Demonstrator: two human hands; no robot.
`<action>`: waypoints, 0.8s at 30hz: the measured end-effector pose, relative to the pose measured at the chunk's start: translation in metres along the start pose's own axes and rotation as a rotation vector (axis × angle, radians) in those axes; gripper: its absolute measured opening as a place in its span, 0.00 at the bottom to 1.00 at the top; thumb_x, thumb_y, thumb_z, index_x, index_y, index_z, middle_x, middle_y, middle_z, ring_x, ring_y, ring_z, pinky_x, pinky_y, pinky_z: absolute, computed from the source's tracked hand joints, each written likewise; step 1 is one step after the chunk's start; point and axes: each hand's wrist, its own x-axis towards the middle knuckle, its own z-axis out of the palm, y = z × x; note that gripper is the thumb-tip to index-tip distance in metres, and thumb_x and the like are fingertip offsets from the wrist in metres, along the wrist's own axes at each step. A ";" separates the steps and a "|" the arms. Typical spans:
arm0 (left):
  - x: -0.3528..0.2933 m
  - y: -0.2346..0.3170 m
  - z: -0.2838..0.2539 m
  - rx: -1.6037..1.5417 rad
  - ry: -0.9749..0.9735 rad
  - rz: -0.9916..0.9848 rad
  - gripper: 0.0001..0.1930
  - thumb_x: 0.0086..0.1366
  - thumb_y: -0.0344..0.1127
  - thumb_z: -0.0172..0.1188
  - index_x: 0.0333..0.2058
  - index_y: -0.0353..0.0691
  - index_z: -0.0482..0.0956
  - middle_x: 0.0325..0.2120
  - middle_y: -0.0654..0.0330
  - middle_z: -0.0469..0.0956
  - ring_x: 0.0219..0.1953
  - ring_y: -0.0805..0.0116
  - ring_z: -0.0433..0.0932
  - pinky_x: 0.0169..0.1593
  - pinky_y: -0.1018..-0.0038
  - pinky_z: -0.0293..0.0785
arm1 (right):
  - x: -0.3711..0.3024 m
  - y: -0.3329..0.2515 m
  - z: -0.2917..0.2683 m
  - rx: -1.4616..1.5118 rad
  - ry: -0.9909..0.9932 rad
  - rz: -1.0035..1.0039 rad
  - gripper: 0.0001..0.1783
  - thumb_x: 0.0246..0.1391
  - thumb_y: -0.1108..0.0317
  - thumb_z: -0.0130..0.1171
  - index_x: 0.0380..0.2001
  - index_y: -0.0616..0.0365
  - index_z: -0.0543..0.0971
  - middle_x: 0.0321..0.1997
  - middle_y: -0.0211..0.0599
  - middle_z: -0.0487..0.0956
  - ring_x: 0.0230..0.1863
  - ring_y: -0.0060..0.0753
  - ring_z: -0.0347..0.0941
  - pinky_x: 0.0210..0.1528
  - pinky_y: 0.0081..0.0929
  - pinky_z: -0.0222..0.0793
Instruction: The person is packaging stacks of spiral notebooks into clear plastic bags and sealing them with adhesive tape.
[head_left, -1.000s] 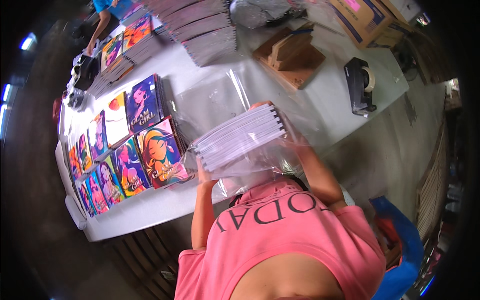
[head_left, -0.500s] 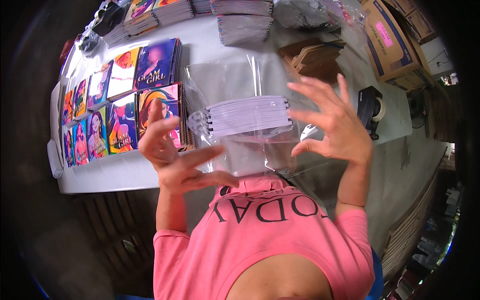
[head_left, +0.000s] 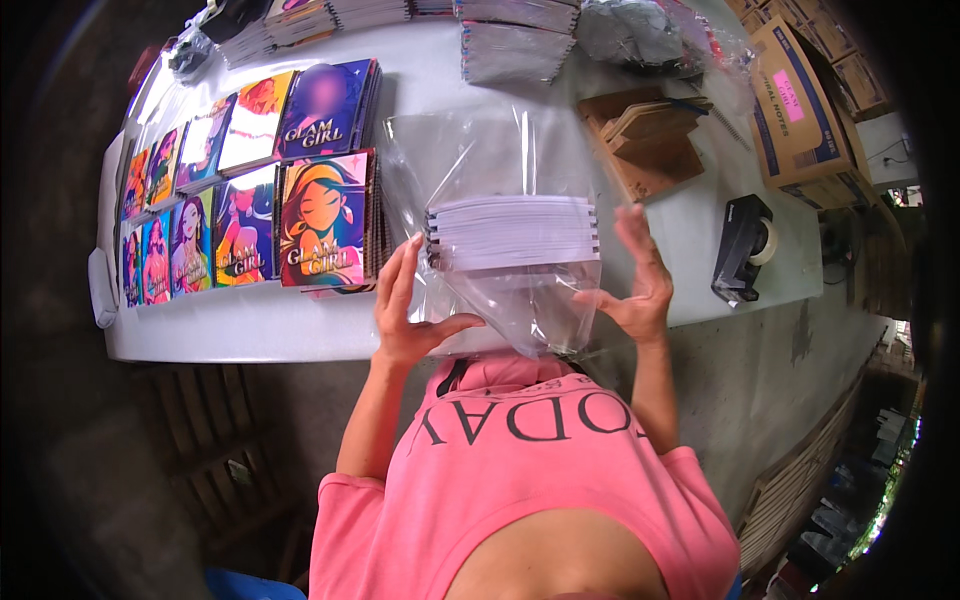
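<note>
On the counter point(head_left: 235, 325), a clear plastic bag point(head_left: 470, 160) holds a stack of notebooks point(head_left: 515, 232); the left hand point(head_left: 404, 315) and right hand point(head_left: 642, 288) flank it, each grip spread wide. A cardboard box point(head_left: 805, 110) stands far right.

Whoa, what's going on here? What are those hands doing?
Someone in a pink shirt is busy with a stack of notebooks inside a clear plastic bag on the white table. The left hand and right hand are open, one on each side of the stack. Colourful notebooks lie in two rows to the left, and a black tape dispenser stands to the right.
</note>
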 end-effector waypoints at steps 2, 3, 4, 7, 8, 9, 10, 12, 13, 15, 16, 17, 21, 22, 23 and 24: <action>0.004 -0.004 -0.007 -0.055 -0.021 0.029 0.50 0.31 0.43 0.79 0.56 0.30 0.66 0.53 0.48 0.70 0.56 0.53 0.68 0.57 0.65 0.67 | 0.007 -0.001 -0.017 -0.163 -0.249 -0.109 0.42 0.27 0.62 0.76 0.53 0.53 0.73 0.62 0.35 0.68 0.67 0.36 0.56 0.68 0.43 0.44; 0.005 -0.010 -0.007 -0.071 -0.071 0.036 0.48 0.31 0.45 0.78 0.54 0.33 0.70 0.53 0.52 0.71 0.56 0.54 0.68 0.56 0.64 0.66 | 0.013 -0.004 -0.014 -0.174 -0.322 -0.059 0.41 0.27 0.64 0.75 0.53 0.46 0.74 0.63 0.31 0.66 0.67 0.33 0.57 0.68 0.44 0.46; 0.011 -0.013 -0.010 -0.028 -0.134 0.075 0.48 0.31 0.46 0.78 0.54 0.34 0.70 0.53 0.54 0.71 0.56 0.54 0.68 0.56 0.65 0.66 | 0.022 -0.010 -0.013 -0.225 -0.399 -0.086 0.41 0.27 0.65 0.74 0.53 0.43 0.74 0.63 0.29 0.66 0.66 0.33 0.57 0.67 0.45 0.47; 0.037 -0.012 -0.024 0.086 -0.312 0.128 0.45 0.33 0.51 0.75 0.55 0.46 0.71 0.56 0.65 0.70 0.56 0.61 0.68 0.53 0.63 0.61 | 0.055 -0.023 -0.009 -0.257 -0.613 -0.125 0.40 0.26 0.66 0.73 0.51 0.34 0.75 0.65 0.25 0.63 0.65 0.33 0.58 0.64 0.51 0.52; 0.048 -0.006 -0.028 0.153 -0.439 0.152 0.45 0.35 0.50 0.74 0.56 0.49 0.70 0.56 0.67 0.69 0.56 0.63 0.67 0.53 0.62 0.60 | 0.061 -0.025 -0.007 -0.268 -0.645 -0.133 0.40 0.27 0.65 0.73 0.51 0.35 0.75 0.66 0.25 0.62 0.65 0.33 0.57 0.64 0.51 0.52; 0.063 0.003 -0.032 0.220 -0.565 0.178 0.44 0.36 0.50 0.73 0.57 0.52 0.69 0.57 0.69 0.69 0.56 0.65 0.67 0.53 0.60 0.59 | 0.066 -0.027 -0.007 -0.279 -0.677 -0.140 0.39 0.27 0.65 0.73 0.51 0.35 0.75 0.66 0.25 0.61 0.66 0.34 0.56 0.64 0.52 0.52; 0.072 0.011 -0.034 0.290 -0.685 0.199 0.43 0.38 0.50 0.72 0.58 0.54 0.68 0.57 0.71 0.68 0.56 0.67 0.66 0.53 0.58 0.58 | 0.069 -0.028 -0.006 -0.289 -0.715 -0.152 0.39 0.27 0.65 0.73 0.51 0.36 0.75 0.67 0.26 0.60 0.66 0.34 0.56 0.63 0.52 0.52; 0.087 0.017 -0.024 0.277 -0.818 0.176 0.42 0.40 0.47 0.70 0.59 0.59 0.65 0.60 0.75 0.64 0.57 0.72 0.65 0.53 0.50 0.55 | 0.069 -0.025 -0.009 -0.258 -0.759 -0.153 0.38 0.27 0.63 0.74 0.50 0.38 0.76 0.68 0.31 0.59 0.67 0.38 0.55 0.65 0.50 0.49; 0.097 0.019 -0.022 0.303 -0.850 0.213 0.42 0.41 0.46 0.70 0.59 0.58 0.65 0.60 0.75 0.63 0.57 0.72 0.65 0.53 0.49 0.54 | 0.071 -0.026 -0.013 -0.217 -0.777 -0.155 0.37 0.28 0.63 0.73 0.50 0.41 0.76 0.67 0.34 0.60 0.67 0.39 0.55 0.65 0.48 0.49; 0.109 0.024 -0.024 0.330 -0.913 0.235 0.43 0.40 0.45 0.70 0.59 0.56 0.65 0.61 0.72 0.61 0.58 0.73 0.63 0.55 0.44 0.50 | 0.076 -0.016 -0.027 0.100 -0.730 -0.079 0.33 0.32 0.64 0.71 0.49 0.47 0.77 0.66 0.39 0.61 0.65 0.40 0.58 0.64 0.46 0.51; 0.112 0.023 -0.024 0.351 -0.934 0.238 0.43 0.39 0.44 0.70 0.59 0.55 0.65 0.61 0.72 0.61 0.59 0.73 0.63 0.56 0.44 0.49 | 0.083 -0.003 -0.036 0.372 -0.641 0.002 0.30 0.35 0.65 0.69 0.48 0.50 0.78 0.66 0.41 0.62 0.64 0.39 0.61 0.63 0.45 0.53; 0.113 0.022 -0.024 0.373 -0.953 0.237 0.43 0.39 0.44 0.70 0.59 0.55 0.65 0.61 0.71 0.60 0.59 0.73 0.63 0.57 0.43 0.47 | 0.092 0.006 -0.041 0.398 -0.356 -0.074 0.21 0.43 0.68 0.63 0.45 0.54 0.80 0.60 0.41 0.68 0.57 0.34 0.69 0.57 0.37 0.63; 0.120 0.019 -0.025 0.408 -1.028 0.241 0.47 0.37 0.45 0.71 0.61 0.56 0.62 0.63 0.72 0.58 0.61 0.74 0.60 0.59 0.40 0.40 | 0.128 0.020 -0.007 0.178 -0.633 0.384 0.15 0.45 0.74 0.60 0.40 0.56 0.82 0.41 0.35 0.81 0.43 0.27 0.76 0.47 0.25 0.71; 0.123 0.020 -0.024 0.407 -1.046 0.245 0.48 0.37 0.45 0.71 0.61 0.57 0.61 0.63 0.72 0.57 0.62 0.75 0.60 0.59 0.39 0.40 | 0.142 0.020 0.003 0.158 -0.736 0.314 0.15 0.46 0.75 0.59 0.40 0.56 0.82 0.34 0.33 0.82 0.39 0.25 0.77 0.44 0.24 0.72; 0.128 0.026 -0.023 0.407 -1.047 0.249 0.51 0.37 0.46 0.71 0.63 0.60 0.57 0.63 0.73 0.56 0.64 0.75 0.57 0.59 0.37 0.39 | 0.153 0.018 0.018 0.230 -0.623 0.240 0.12 0.48 0.74 0.59 0.39 0.57 0.82 0.32 0.34 0.82 0.36 0.25 0.78 0.43 0.23 0.73; 0.133 0.027 -0.022 0.404 -1.052 0.252 0.51 0.36 0.46 0.72 0.63 0.60 0.57 0.64 0.73 0.56 0.64 0.75 0.56 0.59 0.37 0.39 | 0.159 0.017 0.029 0.300 -0.506 0.167 0.10 0.49 0.73 0.59 0.37 0.58 0.83 0.29 0.35 0.82 0.33 0.25 0.78 0.41 0.23 0.74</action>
